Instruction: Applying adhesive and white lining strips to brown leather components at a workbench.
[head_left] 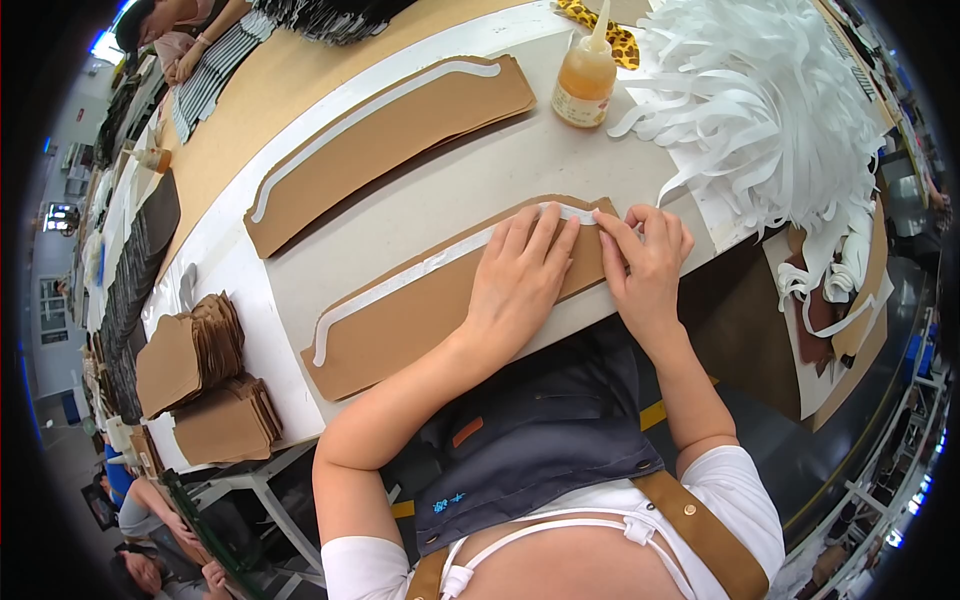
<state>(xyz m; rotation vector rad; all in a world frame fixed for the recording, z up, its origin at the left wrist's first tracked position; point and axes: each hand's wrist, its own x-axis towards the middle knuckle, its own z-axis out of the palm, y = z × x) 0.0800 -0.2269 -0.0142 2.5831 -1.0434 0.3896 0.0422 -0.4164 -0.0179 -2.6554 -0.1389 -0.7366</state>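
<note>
Brown panel point(400, 325) lies flat on the surface point(450, 185), directly in front of the person, its long side slanting up to the right; a white strip point(425, 263) runs along its far edge and turns down at the left end. Left hand point(525, 265) rests palm down on the panel, fingers extended and only slightly apart, fingertips on the strip near its right end; right hand point(645, 255) is at the panel's right end, index fingertip at the strip's end, thumb lower and apart from it, remaining fingers bent; whether this hand grips anything cannot be told.

Beyond, near the far side, lies a second panel point(390, 135) of similar shape, with its own white band point(370, 90) along the far edge; more than one layer shows at its right end. Bottle point(583, 90) with amber contents and a pale nozzle stands just beside that end; a spotted piece point(625, 45) lies behind it; a large heap point(760, 110) of loose white strips occupies the far right. Two brown stacks point(230, 425) sit at the left, one partly over the other; a co-worker point(190, 40) bends over striped material point(215, 80) at the upper left.
</note>
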